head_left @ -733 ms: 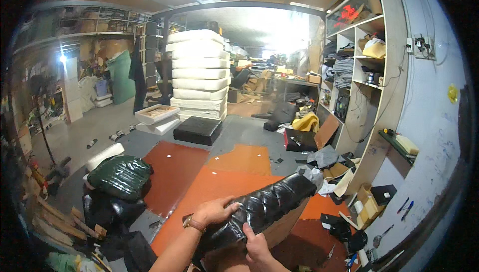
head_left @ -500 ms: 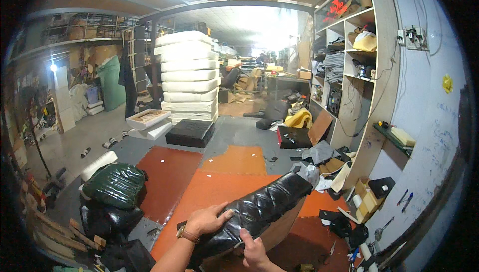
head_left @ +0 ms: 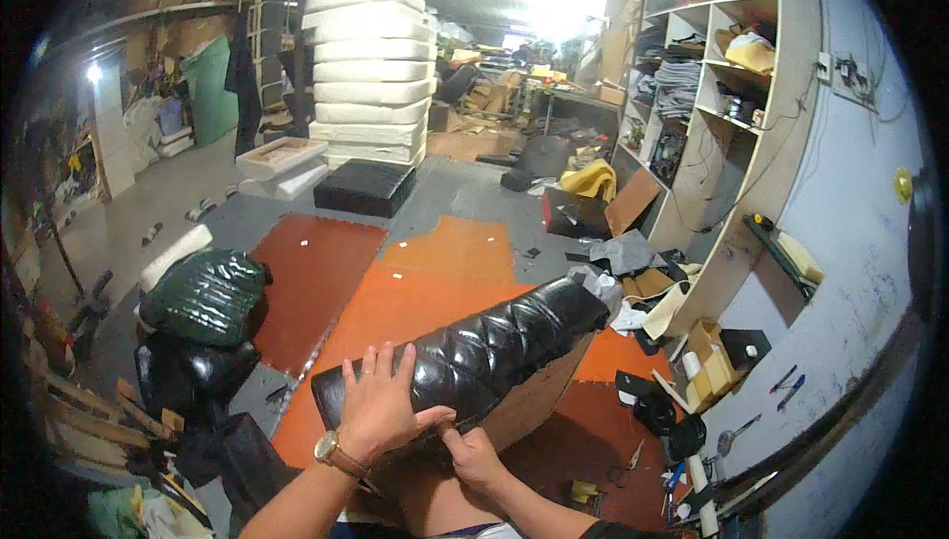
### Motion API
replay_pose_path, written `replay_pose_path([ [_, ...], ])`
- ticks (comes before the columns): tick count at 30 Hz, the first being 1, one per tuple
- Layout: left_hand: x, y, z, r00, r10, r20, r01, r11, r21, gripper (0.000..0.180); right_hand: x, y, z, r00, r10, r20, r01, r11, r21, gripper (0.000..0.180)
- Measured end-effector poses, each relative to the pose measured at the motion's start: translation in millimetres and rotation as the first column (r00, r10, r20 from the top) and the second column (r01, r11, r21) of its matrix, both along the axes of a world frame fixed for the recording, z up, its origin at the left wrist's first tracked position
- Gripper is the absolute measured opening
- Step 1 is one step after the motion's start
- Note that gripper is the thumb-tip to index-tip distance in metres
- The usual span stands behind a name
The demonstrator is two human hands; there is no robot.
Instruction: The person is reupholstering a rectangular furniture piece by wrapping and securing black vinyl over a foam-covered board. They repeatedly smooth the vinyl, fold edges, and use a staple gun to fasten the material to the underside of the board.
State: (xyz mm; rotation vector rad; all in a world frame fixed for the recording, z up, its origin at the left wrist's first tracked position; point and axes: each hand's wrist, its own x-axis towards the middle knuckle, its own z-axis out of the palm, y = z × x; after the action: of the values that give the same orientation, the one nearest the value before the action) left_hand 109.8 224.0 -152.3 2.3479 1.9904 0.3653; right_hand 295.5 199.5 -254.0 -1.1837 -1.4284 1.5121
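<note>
A long black quilted upholstered piece [head_left: 494, 346], shiny like leather, lies slanted in front of me, rising toward the right. Its lower side shows a bare brown panel [head_left: 539, 403]. My left hand [head_left: 378, 403] rests flat on the near left end of the black cover, fingers spread and thumb toward the lower edge. Just below that thumb, my right hand [head_left: 478, 460] is closed at the cover's lower edge, with its thumb up against it. The fingers' undersides are hidden. A watch [head_left: 336, 450] sits on my left wrist.
Orange and dark red mats [head_left: 321, 277] cover the floor. Dark green [head_left: 205, 297] and black wrapped bundles lie at left. Farther back are a black cushion [head_left: 364, 189] and stacked white cushions [head_left: 368, 75]. Right are a shelf unit [head_left: 736, 134], scraps and scattered tools.
The view has tilted downward. My left hand has spread its fingers on the cover's end, and my right hand has come up close to the left thumb at the lower edge.
</note>
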Motion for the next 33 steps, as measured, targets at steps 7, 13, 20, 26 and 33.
replay_pose_path([
  [7, -11, 26, 0, 0.997, 0.037, -0.072, -0.033, 0.998, 0.054, 0.114, 95, 35, -114, 0.844, -0.221, 0.489, 0.200, 0.975, 0.095, 0.052],
  [13, -24, 65, 1, 0.996, -0.008, -0.091, 0.011, 1.000, 0.029, 0.111, 255, -62, -346, 0.231, -0.218, 0.948, 0.416, 0.903, 0.106, 0.066],
  [20, -45, 81, -5, 0.994, 0.028, -0.106, -0.027, 1.000, 0.016, 0.110, 262, -127, -329, 0.135, -0.146, 0.980, 0.571, 0.820, 0.043, 0.066],
  [26, -43, 87, -9, 0.998, 0.002, -0.060, 0.002, 0.998, 0.061, 0.109, 298, -84, -383, 0.422, -0.291, 0.858, 0.596, 0.803, -0.021, 0.057],
  [33, -40, 82, -16, 0.996, 0.005, -0.092, 0.004, 0.995, 0.096, 0.108, 163, 25, -150, 0.856, -0.382, 0.347, 0.370, 0.923, 0.104, 0.040],
])
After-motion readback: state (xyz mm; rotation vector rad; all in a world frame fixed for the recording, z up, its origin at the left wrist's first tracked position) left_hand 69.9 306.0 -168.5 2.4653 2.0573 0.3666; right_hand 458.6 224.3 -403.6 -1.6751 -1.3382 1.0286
